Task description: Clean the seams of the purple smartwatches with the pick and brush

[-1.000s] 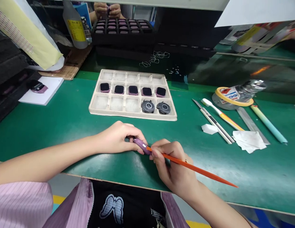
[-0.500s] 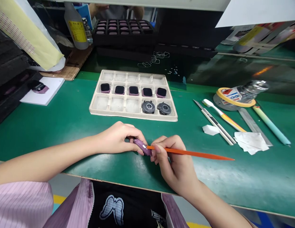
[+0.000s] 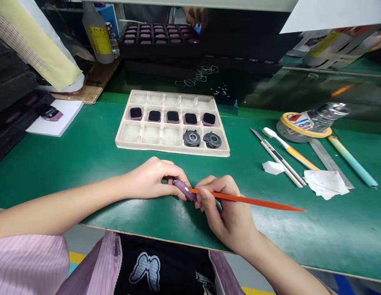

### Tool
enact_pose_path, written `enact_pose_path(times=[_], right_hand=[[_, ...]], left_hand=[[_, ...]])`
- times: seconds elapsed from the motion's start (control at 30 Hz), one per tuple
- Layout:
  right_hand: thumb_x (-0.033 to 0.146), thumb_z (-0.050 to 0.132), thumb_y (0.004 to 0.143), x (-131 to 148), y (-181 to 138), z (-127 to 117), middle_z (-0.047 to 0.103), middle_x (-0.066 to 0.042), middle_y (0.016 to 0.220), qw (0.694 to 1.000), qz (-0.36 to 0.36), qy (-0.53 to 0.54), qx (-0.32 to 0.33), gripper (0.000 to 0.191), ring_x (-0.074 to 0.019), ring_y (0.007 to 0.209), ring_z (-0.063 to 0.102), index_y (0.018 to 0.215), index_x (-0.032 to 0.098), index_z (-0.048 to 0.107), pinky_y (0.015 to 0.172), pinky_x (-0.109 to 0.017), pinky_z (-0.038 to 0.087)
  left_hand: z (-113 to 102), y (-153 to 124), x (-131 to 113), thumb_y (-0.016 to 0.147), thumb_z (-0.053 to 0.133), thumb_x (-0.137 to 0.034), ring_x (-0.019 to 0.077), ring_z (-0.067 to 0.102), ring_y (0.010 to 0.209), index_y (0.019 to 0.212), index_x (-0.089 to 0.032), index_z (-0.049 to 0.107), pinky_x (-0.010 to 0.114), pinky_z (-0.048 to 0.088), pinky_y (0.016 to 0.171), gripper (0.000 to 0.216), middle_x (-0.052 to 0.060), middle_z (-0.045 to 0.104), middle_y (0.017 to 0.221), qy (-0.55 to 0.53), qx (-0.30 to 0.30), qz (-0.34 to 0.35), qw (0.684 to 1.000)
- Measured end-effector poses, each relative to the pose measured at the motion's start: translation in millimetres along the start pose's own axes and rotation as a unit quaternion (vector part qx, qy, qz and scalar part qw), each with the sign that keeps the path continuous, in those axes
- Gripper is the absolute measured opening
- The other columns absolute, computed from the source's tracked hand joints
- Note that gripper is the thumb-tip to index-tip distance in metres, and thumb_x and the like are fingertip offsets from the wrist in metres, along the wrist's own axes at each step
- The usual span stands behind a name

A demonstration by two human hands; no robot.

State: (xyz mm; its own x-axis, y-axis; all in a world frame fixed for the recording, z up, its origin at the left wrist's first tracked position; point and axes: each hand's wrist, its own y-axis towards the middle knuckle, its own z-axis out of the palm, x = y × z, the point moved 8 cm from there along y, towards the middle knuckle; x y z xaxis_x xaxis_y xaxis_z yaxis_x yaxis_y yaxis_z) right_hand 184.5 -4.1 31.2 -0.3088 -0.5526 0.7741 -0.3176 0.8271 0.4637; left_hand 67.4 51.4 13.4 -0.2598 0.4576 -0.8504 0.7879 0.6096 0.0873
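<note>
My left hand pinches a purple watch case on its edge, just above the green bench. The side of the case faces up and shows a small white oval spot. My right hand is closed around an orange pointed stick. One end of the stick touches the case beside the white spot; its long tapered end points right. Fingertips of my right hand also rest against the case's lower right end. Part of the case is hidden behind my fingers.
Beyond my hands lies a beige compartment tray with several purple watch cases and two round dark watch parts. On the right are a craft knife, a toothbrush, paper scraps and a metal-topped bottle. A watch lies on white paper.
The orange stick's free end has dipped slightly. My hands and the watch case stay almost in place. Behind the bench, another person's hand has appeared above the dark tray.
</note>
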Motion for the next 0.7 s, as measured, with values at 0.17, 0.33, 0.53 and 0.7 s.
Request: enact_pose_path(times=[0.17, 0.33, 0.53, 0.7], right_hand=[[0.013, 0.047, 0.1, 0.5, 1.3, 1.1, 0.056, 0.002, 0.074, 1.0, -0.006, -0.006, 0.009, 0.015, -0.0113, 0.065, 0.062, 0.092, 0.024, 0.041, 0.055, -0.021, 0.048], [0.014, 0.048, 0.1, 1.2, 2.1, -0.5, 0.059, 0.0, 0.076, 1.0, -0.004, -0.011, 0.003, 0.015, -0.0129, 0.064, 0.063, 0.091, 0.024, 0.041, 0.053, -0.023, 0.049], [0.014, 0.047, 0.1, -0.9, 2.5, -0.2, 0.059, 0.0, 0.074, 1.0, 0.008, -0.004, 0.008, 0.015, -0.0138, 0.063, 0.063, 0.091, 0.025, 0.04, 0.05, -0.024, 0.048], [0.014, 0.048, 0.1, 0.4, 2.2, -0.5, 0.058, 0.001, 0.073, 1.0, 0.0, -0.01, 0.002, 0.016, -0.0134, 0.063, 0.062, 0.09, 0.025, 0.04, 0.05, -0.024, 0.047]], left_hand=[[-0.6, -0.5, -2.1, 0.084, 0.079, -0.021, 0.0113, 0.066, 0.081, 0.092, -0.017, 0.075, 0.018, 0.048, 0.074, 0.01, 0.0, 0.076, 0.085, 0.001, -0.003, 0.006, 1.0], [-0.8, 0.1, -1.4, 0.084, 0.078, -0.021, 0.0116, 0.066, 0.081, 0.093, -0.019, 0.076, 0.019, 0.049, 0.073, 0.009, 0.0, 0.076, 0.085, -0.001, -0.004, 0.004, 1.0], [-0.6, 1.1, 0.1, 0.085, 0.078, -0.024, 0.0122, 0.066, 0.08, 0.093, -0.019, 0.076, 0.02, 0.049, 0.072, 0.01, 0.0, 0.075, 0.085, -0.004, -0.003, -0.002, 1.0], [-0.7, 0.6, -1.4, 0.085, 0.078, -0.022, 0.0123, 0.066, 0.081, 0.093, -0.019, 0.076, 0.02, 0.049, 0.073, 0.009, 0.0, 0.076, 0.086, -0.006, 0.0, -0.001, 1.0]])
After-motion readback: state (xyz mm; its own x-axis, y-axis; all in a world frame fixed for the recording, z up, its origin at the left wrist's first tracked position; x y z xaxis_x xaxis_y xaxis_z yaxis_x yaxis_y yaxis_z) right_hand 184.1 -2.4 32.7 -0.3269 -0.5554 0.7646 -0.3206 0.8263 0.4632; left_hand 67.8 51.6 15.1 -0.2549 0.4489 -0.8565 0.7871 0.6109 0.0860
